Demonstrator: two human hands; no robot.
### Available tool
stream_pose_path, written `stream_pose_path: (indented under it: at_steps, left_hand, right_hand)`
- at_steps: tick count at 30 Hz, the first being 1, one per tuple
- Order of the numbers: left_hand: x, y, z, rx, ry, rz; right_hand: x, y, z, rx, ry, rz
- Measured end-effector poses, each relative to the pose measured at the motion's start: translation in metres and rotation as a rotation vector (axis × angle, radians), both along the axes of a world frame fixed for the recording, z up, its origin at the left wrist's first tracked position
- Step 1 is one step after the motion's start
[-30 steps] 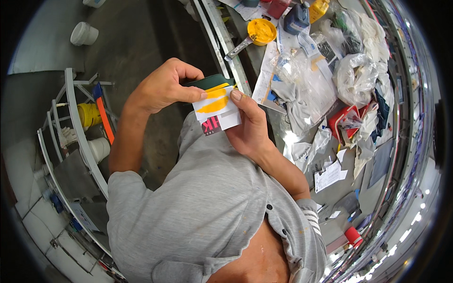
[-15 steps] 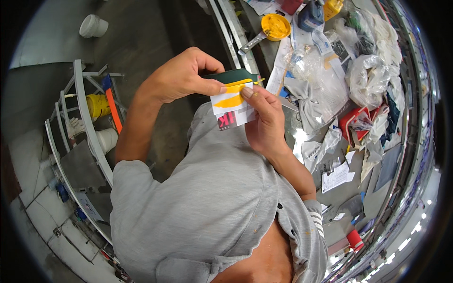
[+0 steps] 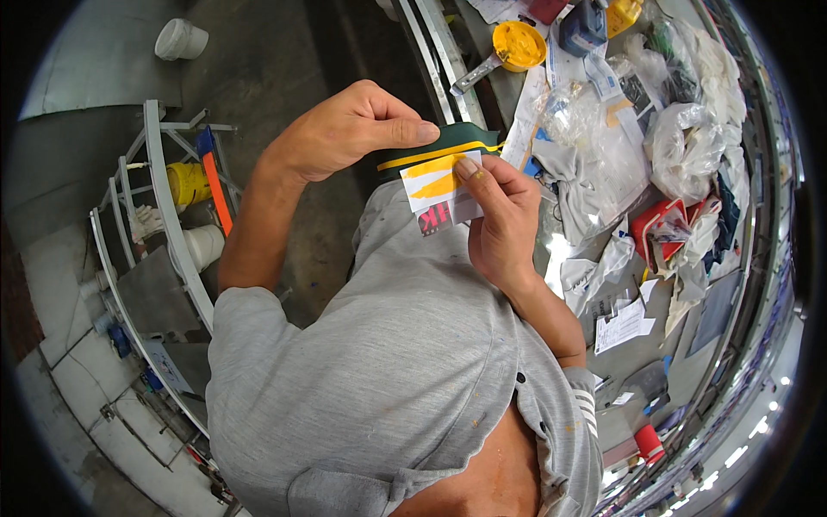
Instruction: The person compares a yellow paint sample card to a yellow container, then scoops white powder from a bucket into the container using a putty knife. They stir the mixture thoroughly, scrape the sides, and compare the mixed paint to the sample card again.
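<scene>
Green cloth point(image 3: 470, 134) is hanging in the left hand's point(image 3: 345, 131) pinch; the right hand point(image 3: 500, 207) is gripping a yellow-smeared card point(image 3: 428, 184) just below its yellow stripe point(image 3: 422, 158), seemingly lining them up. Next is probably calling for steadiness.

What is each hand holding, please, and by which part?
Right hand: white card and dark card, by their right sides; left hand: green piece, by its upper edge.
</scene>
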State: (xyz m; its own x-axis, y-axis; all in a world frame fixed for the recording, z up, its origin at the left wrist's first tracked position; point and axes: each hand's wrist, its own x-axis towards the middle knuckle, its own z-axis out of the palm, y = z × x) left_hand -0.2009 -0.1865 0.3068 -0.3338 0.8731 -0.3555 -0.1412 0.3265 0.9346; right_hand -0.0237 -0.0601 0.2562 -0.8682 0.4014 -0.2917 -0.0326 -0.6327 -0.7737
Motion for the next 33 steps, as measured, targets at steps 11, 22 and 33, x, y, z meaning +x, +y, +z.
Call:
stream_pose_path:
  at_steps: [11,22,33]
  left_hand:
    - [-0.001,0.002,-0.010,-0.036,-0.014,-0.031]
    - [0.042,0.003,-0.061,-0.274,-0.254,0.091]
    - [0.077,0.036,-0.107,-0.232,-0.381,0.025]
  right_hand:
    - [-0.002,0.002,-0.001,0.043,-0.079,-0.012]
    - [0.020,0.016,-0.041,-0.369,-0.257,0.106]
    - [0.057,0.036,-0.084,-0.631,-0.287,-0.021]
